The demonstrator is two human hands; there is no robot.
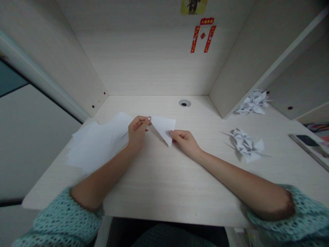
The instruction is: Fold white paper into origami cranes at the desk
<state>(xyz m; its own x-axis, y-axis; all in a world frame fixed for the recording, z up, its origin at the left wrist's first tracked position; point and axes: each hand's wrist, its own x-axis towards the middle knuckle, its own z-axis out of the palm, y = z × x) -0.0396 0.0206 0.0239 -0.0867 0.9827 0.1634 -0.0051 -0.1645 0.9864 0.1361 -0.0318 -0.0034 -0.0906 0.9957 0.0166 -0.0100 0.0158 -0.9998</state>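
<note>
Between my two hands, just above the desk, is a white sheet of paper (164, 126) folded into a triangle with one point toward me. My left hand (138, 132) pinches its left corner between thumb and fingers. At its right edge, my right hand (185, 140) grips the paper, thumb on top and the fingers partly hidden behind. Beside my left forearm lies a loose spread of white paper sheets (96, 142), partly covered by that hand and arm.
On the right of the desk (164, 192) sits a pile of folded white paper pieces (245, 144); a second pile (254, 102) stands behind it near the upright panel (238, 68). A phone (311, 145) lies at the far right. A round cable hole (184, 103) is at the back.
</note>
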